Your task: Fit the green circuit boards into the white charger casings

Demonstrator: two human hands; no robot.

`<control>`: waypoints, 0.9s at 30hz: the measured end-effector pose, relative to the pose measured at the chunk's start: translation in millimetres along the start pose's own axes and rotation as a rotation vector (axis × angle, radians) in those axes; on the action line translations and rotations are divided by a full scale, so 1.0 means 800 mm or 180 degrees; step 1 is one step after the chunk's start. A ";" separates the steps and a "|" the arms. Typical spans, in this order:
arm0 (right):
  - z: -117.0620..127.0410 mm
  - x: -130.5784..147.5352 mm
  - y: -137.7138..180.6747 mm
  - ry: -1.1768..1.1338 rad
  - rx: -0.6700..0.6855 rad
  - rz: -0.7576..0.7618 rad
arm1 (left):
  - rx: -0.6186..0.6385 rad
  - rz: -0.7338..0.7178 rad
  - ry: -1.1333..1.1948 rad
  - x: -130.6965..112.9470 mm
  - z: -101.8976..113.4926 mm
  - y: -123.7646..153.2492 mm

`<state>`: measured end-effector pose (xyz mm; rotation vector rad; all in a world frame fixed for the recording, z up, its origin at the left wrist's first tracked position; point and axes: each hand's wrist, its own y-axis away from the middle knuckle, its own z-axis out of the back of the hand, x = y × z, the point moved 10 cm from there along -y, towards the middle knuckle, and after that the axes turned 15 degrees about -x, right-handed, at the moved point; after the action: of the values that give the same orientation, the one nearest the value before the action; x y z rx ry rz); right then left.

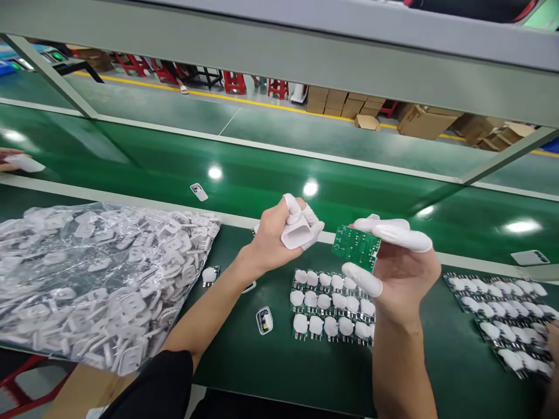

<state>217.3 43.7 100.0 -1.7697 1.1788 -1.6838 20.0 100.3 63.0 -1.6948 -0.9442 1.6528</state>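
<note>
A dark green table [323,372] runs across the view, with a pale rail [244,221] along its far edge and a glossy green surface [174,157] beyond that, reflecting lamps. A grey beam [279,41] crosses overhead; past it, red stools [234,82] and cardboard boxes [343,102] stand on the floor near a yellow line. Toward the table's left end lies a clear plastic bag [100,279] full of white plastic parts. Between the far and near edges sit three rows of boards [331,326] topped with white blobs, with another group of boards [502,308] toward the right end. A small white case [264,320] with its components showing lies left of the middle rows. Other people's hands show at the far left [9,158] and the right border [554,343].

The left hand [279,230] is curled closed around a white casing [297,234], its open end facing the camera, near the table's far edge. The right hand [404,270] grips a green circuit board [356,247] between thumb and fingers, solder side showing, above the rows. White covers [408,237] sheathe fingertips on both hands; casing and board are near each other but apart
</note>
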 end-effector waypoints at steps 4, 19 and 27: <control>-0.007 0.005 0.015 0.0110 -0.0115 0.0009 | -0.0421 0.0234 0.0189 0.014 -0.006 0.019; -0.024 0.012 0.028 -0.0020 0.0291 0.0197 | -0.0021 -0.0295 -0.0193 -0.030 -0.026 0.018; -0.025 0.011 0.026 0.0001 0.0334 0.0196 | 0.0059 -0.0317 -0.0124 -0.032 -0.027 0.014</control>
<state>191.4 29.9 92.5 -1.6537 1.1127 -1.6787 43.0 74.7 70.4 -1.5824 -1.0121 1.6294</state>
